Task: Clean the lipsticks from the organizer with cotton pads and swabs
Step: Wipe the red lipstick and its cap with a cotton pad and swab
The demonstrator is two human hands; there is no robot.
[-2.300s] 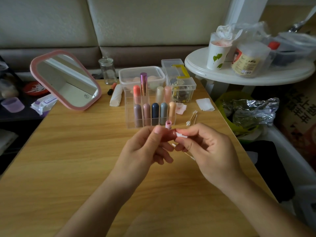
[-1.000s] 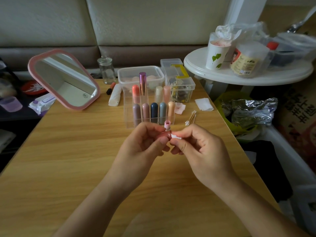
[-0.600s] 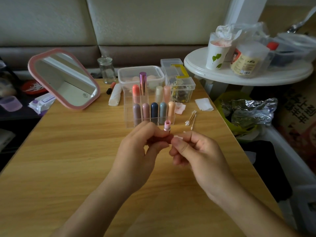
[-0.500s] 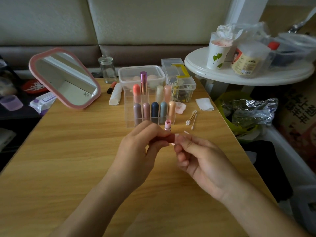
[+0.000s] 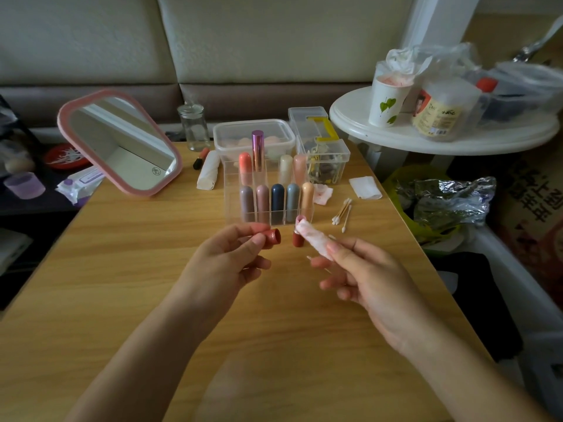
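Note:
A clear organizer (image 5: 231, 181) at mid table holds several capped lipsticks (image 5: 277, 200). Just in front of it an uncapped red-brown lipstick (image 5: 297, 239) stands upright, its pink tip up. My left hand (image 5: 225, 263) pinches the matching red-brown cap (image 5: 272, 237), held a little left of the lipstick and apart from it. My right hand (image 5: 362, 278) pinches a folded, pink-stained cotton pad (image 5: 313, 239), whose far end lies against the lipstick's tip.
Cotton swabs (image 5: 342, 213) lie right of the organizer, with a used pad (image 5: 323, 194) and a clean pad (image 5: 365, 187) behind them. A pink mirror (image 5: 122, 141), glass jar (image 5: 194, 126) and plastic boxes (image 5: 253, 134) stand at the back. A white side table (image 5: 426, 141) stands to the right.
My hands have drawn apart. The left hand has moved left with the cap, leaving the lipstick standing on its own. The right hand now shows the folded pad at the lipstick's tip.

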